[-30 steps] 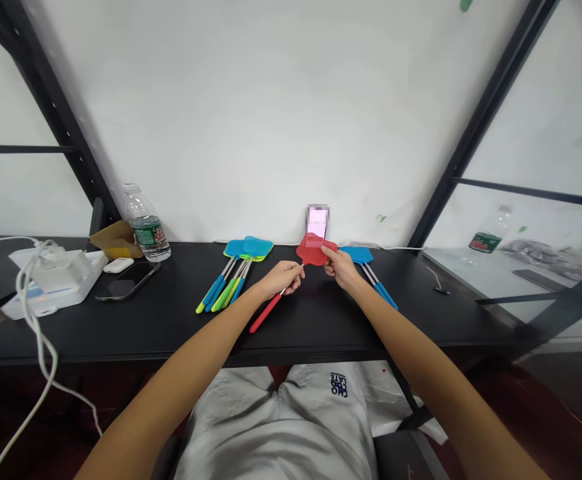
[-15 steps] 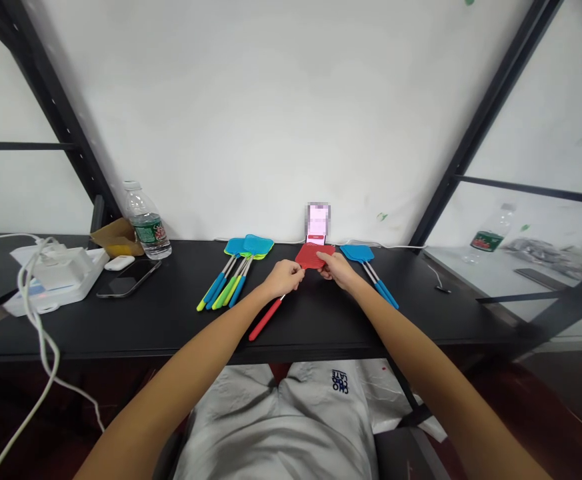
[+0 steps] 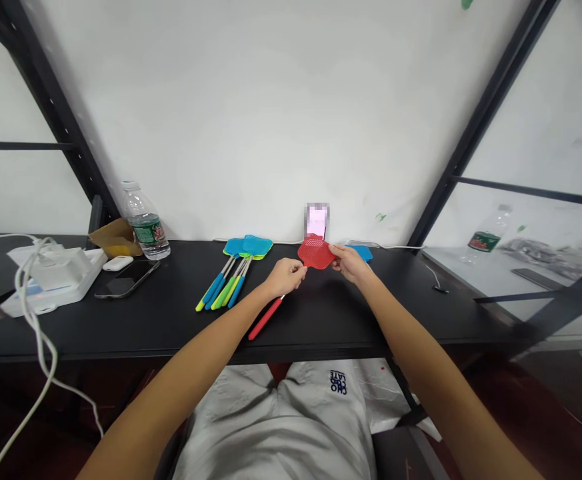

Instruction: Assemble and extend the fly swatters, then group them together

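A red fly swatter (image 3: 315, 253) is held between both hands above the black table (image 3: 141, 320). My left hand (image 3: 285, 277) is closed in a pinch on its thin metal shaft, just below the mesh head; the red handle slants down toward the table's front edge. My right hand (image 3: 349, 262) is closed on the right edge of the red mesh head, which stands tilted up. A bundle of several blue and green swatters (image 3: 233, 270) lies to the left of my hands. Blue swatters (image 3: 363, 252) lie behind my right hand, mostly hidden by it.
A phone (image 3: 317, 221) leans against the wall behind the red swatter. At the left stand a water bottle (image 3: 145, 223), a dark phone (image 3: 125, 280), a white earbud case (image 3: 118, 264), a cardboard piece and a white charger box with cables (image 3: 51, 273). Black frame posts flank the table.
The red swatter's head has lifted from lying low to tilted upright, and my right hand has shifted rightward to its edge, covering the blue swatters. My left hand has stayed on the shaft.
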A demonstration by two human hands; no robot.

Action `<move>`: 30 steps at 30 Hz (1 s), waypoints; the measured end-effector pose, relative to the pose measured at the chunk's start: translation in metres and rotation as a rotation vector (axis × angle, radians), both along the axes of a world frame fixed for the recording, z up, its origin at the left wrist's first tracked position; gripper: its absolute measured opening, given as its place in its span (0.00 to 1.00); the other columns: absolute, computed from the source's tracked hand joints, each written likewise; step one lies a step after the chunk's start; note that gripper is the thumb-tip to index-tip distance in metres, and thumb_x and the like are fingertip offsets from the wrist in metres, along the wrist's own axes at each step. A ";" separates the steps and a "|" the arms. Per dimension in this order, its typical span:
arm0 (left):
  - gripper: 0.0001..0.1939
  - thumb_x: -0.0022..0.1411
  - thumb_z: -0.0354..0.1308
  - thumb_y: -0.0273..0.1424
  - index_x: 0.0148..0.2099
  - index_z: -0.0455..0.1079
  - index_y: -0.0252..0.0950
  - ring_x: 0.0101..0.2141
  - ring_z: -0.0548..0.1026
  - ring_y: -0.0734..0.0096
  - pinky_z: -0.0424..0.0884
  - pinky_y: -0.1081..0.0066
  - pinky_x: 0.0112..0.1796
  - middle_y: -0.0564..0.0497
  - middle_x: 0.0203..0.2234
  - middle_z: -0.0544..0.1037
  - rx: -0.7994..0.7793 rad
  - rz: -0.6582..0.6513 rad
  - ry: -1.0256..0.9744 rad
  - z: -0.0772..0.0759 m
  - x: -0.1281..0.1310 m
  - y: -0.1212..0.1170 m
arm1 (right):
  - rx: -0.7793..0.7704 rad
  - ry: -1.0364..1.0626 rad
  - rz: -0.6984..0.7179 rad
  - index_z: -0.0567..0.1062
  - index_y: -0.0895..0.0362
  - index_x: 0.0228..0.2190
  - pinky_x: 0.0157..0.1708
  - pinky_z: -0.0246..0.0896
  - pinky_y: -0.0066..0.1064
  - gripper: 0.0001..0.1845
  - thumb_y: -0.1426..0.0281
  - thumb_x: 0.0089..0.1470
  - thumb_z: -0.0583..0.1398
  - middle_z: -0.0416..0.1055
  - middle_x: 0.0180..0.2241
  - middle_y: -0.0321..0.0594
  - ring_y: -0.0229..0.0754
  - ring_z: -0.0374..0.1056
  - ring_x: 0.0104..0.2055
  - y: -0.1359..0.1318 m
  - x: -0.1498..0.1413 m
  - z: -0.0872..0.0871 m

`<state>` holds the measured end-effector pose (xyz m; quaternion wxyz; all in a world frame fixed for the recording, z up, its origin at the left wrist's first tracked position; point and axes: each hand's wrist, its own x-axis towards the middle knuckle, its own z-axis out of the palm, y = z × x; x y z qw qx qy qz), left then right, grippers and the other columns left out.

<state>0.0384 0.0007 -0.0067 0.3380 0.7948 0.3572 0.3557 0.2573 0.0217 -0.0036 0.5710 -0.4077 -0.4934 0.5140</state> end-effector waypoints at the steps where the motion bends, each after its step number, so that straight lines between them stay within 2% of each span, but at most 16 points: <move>1: 0.16 0.61 0.50 0.38 0.24 0.62 0.35 0.14 0.62 0.81 0.58 0.78 0.21 0.57 0.11 0.66 -0.014 -0.011 -0.007 0.000 0.000 0.000 | 0.000 0.003 -0.004 0.69 0.57 0.25 0.16 0.42 0.23 0.23 0.55 0.35 0.71 0.61 0.18 0.31 0.30 0.53 0.19 0.001 0.002 -0.001; 6: 0.16 0.60 0.51 0.39 0.24 0.62 0.35 0.13 0.61 0.81 0.56 0.79 0.18 0.57 0.11 0.65 -0.080 -0.049 -0.060 0.003 0.000 -0.003 | 0.007 0.013 0.028 0.70 0.56 0.26 0.19 0.48 0.24 0.21 0.58 0.35 0.71 0.63 0.20 0.31 0.30 0.55 0.21 0.005 0.010 -0.004; 10: 0.15 0.60 0.51 0.38 0.25 0.62 0.35 0.13 0.60 0.82 0.55 0.79 0.17 0.57 0.11 0.64 -0.155 -0.098 -0.103 0.005 -0.002 -0.004 | -0.007 0.020 0.065 0.73 0.56 0.31 0.23 0.55 0.25 0.18 0.65 0.36 0.70 0.67 0.24 0.32 0.32 0.59 0.24 0.006 0.014 -0.005; 16: 0.13 0.59 0.51 0.36 0.26 0.63 0.34 0.14 0.61 0.82 0.55 0.79 0.18 0.58 0.12 0.63 -0.194 -0.176 -0.090 0.007 -0.004 -0.007 | 0.003 0.007 0.054 0.73 0.55 0.30 0.26 0.57 0.25 0.15 0.72 0.36 0.68 0.69 0.27 0.34 0.35 0.63 0.28 0.006 0.016 -0.008; 23: 0.12 0.59 0.51 0.35 0.26 0.64 0.34 0.15 0.60 0.81 0.55 0.78 0.18 0.57 0.13 0.63 -0.225 -0.275 -0.064 0.010 -0.001 -0.016 | 0.041 0.001 0.010 0.72 0.56 0.26 0.28 0.60 0.27 0.11 0.70 0.38 0.67 0.74 0.32 0.38 0.37 0.67 0.30 0.005 0.013 -0.010; 27: 0.13 0.59 0.52 0.36 0.26 0.64 0.34 0.14 0.60 0.82 0.55 0.78 0.18 0.57 0.12 0.63 -0.242 -0.316 -0.037 0.012 0.001 -0.020 | 0.078 0.047 0.026 0.72 0.56 0.24 0.28 0.61 0.29 0.10 0.67 0.39 0.68 0.74 0.31 0.38 0.38 0.69 0.29 0.003 0.012 -0.009; 30: 0.12 0.58 0.51 0.35 0.26 0.64 0.34 0.15 0.60 0.82 0.55 0.78 0.18 0.57 0.12 0.62 -0.226 -0.295 -0.032 0.010 0.001 -0.019 | 0.077 0.056 0.007 0.74 0.55 0.27 0.27 0.61 0.28 0.11 0.66 0.40 0.68 0.74 0.28 0.36 0.37 0.68 0.27 0.001 0.013 -0.007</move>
